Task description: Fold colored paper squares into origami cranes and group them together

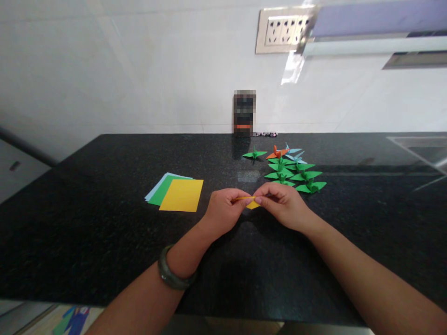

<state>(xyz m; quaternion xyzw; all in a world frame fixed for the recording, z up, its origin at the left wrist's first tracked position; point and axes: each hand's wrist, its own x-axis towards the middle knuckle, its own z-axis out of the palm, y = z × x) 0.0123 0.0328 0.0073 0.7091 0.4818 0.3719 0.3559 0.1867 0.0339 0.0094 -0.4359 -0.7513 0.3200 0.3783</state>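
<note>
My left hand [225,209] and my right hand [281,204] meet over the middle of the black stone counter [104,232]. Both pinch a small folded piece of yellow paper [252,204], held just above the surface. Fingers of both hands are closed on it. A dark bangle [171,274] sits on my left wrist. To the left of my hands lies a stack of flat paper sheets [179,194], yellow on top, green and pale blue beneath. Behind my right hand stand several folded paper cranes [293,172], mostly green, with an orange one [276,152] and light blue ones.
A dark upright object [244,114] stands against the white wall at the counter's back. A socket plate [284,30] is on the wall above. A sink edge [419,149] shows at the right. The counter's front edge runs close to me.
</note>
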